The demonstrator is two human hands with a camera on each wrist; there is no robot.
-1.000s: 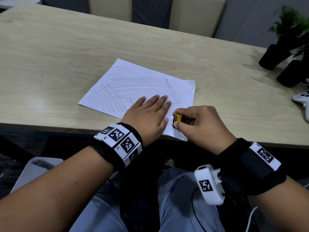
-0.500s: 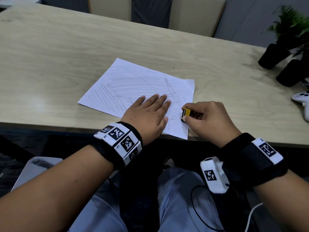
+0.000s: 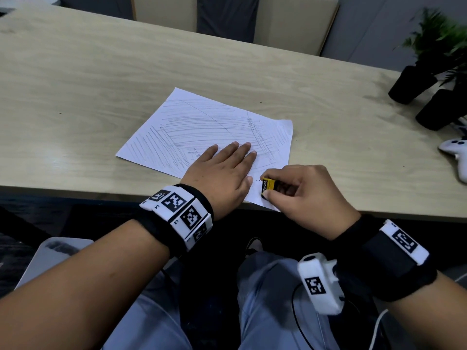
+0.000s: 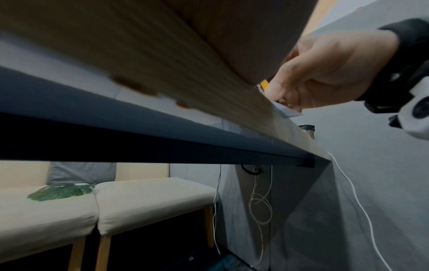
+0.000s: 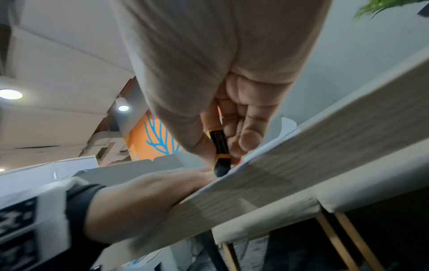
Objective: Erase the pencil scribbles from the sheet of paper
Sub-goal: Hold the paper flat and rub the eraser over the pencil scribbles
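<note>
Dim, flat indoor light; soft sheen on the table (image 3: pixel 75 79) left of the paper (image 3: pixel 207 127), faint shadows by the hands. Plant (image 3: pixel 439 41) far right of paper is motion-blurred, edges bowed by wide lens. Wrist views murky, table edge smeared; two ceiling lamps (image 5: pixel 10 94) glare.

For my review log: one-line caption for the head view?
Left hand flat on scribbled paper; right hand rubs eraser at its near corner.
</note>
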